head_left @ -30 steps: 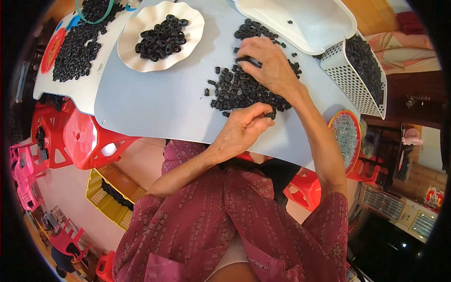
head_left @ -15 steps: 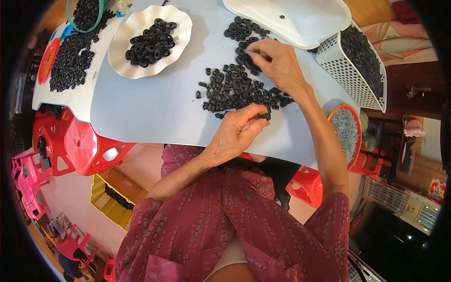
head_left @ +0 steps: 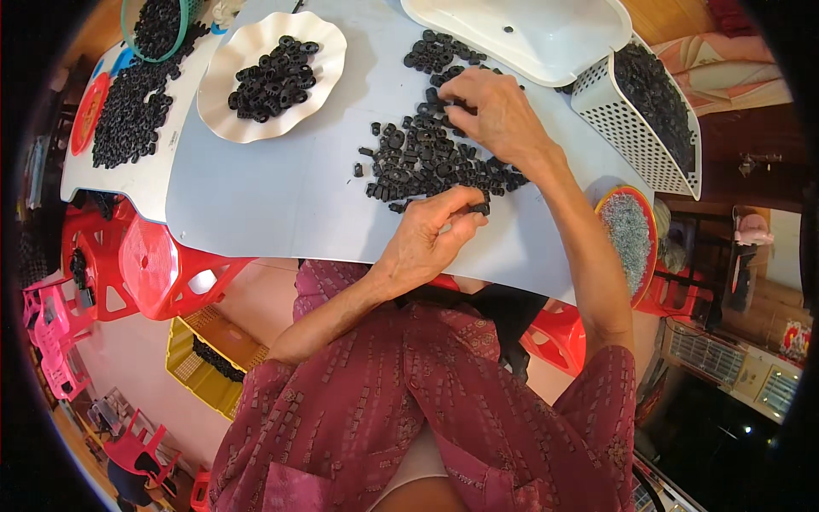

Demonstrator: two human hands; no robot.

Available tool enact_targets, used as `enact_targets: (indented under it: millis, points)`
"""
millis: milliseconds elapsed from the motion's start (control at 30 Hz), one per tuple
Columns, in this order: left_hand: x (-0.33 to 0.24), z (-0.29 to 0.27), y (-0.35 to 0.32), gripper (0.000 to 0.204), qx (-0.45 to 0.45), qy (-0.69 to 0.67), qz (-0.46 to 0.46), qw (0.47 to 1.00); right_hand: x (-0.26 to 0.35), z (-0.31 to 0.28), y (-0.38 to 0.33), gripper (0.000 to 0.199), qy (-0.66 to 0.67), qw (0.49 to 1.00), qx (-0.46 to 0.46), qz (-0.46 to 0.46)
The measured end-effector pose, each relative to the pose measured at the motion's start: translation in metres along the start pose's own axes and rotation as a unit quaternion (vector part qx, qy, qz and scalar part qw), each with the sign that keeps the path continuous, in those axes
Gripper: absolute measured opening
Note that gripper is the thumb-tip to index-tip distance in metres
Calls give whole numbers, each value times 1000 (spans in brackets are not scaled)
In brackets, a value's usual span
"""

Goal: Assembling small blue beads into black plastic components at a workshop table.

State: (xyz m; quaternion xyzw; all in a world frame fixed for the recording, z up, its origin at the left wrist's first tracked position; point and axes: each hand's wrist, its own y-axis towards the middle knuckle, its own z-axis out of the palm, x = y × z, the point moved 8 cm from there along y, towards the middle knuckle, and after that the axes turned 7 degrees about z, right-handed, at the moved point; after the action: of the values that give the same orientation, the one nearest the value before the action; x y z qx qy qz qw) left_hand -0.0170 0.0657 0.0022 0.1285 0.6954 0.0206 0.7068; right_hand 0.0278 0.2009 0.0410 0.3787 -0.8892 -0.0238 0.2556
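Note:
My left hand is closed in a pinch at the near edge of a loose heap of small black plastic parts. Between its thumb and forefinger sits a small black piece that looks like a cord lock. Farther off, my right hand reaches over the heap's far side with bent fingers. Its fingertips are down among the black parts, and they hide whether a piece is held. Beyond it, a second cluster of black cord-lock-like pieces lies on the pale table.
A white scalloped plate of black pieces stands at left. Far right are a white tray, a perforated white basket of black parts, and a round container of tiny silvery pieces. A side table holds more black parts.
My right hand has shifted slightly left, its fingertips now lower among the black parts. My left hand keeps its pinch in nearly the same place.

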Motion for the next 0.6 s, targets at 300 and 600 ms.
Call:
enact_targets:
  millis: [300, 600]
  points:
    - [0, 2, -2, 21, -14, -10, -1, 1000, -1, 1, -1, 16, -29, 999, 18, 36]
    - [15, 1, -5, 18, -44, -47, -16, 998, 14, -38, -76, 15, 68, 989, -35, 128]
